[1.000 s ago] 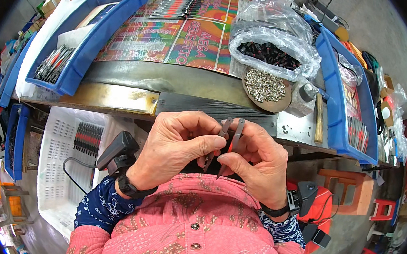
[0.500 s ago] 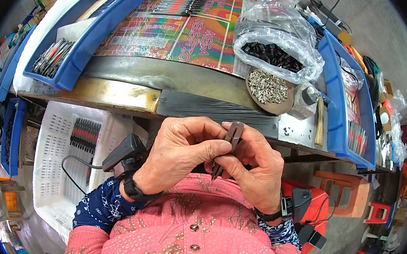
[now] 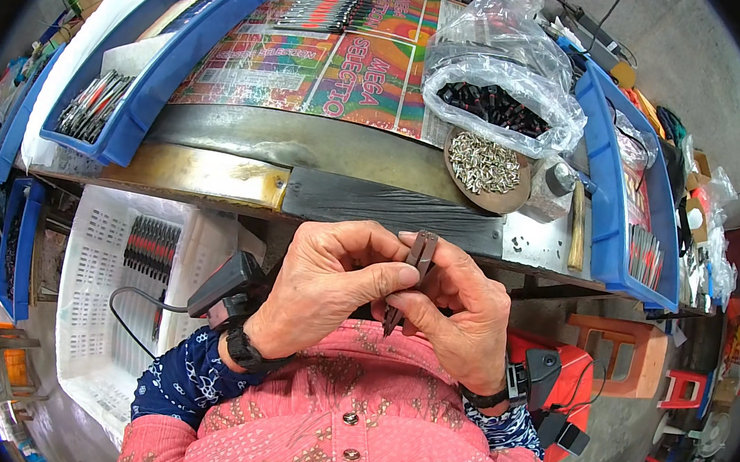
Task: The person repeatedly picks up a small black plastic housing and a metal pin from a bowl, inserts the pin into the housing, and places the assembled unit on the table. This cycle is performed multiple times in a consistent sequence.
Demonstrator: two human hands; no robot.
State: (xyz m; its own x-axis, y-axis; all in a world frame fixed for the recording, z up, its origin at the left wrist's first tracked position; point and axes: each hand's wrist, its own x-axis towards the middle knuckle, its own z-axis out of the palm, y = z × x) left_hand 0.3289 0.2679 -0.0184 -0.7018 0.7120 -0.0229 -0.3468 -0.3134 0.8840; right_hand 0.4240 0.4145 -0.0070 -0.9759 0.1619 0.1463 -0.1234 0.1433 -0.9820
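Dish (image 3: pixel 497 204) before the bag (image 3: pixel 506 62) (bin (image 3: pixel 608 218) to their right).

The two dark pieces (image 3: pixel 422 249) have come together.

2 hands (image 3: pixel 325 282) — 1 dish (image 3: pixel 495 204) w/ metal pcs. (image 3: pixel 485 164) — 1 orange stool (image 3: pixel 647 360)

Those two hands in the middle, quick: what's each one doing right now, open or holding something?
Left hand: closed, pinching the slim dark pieces.
Right hand: closed, gripping the same pieces from the other side.
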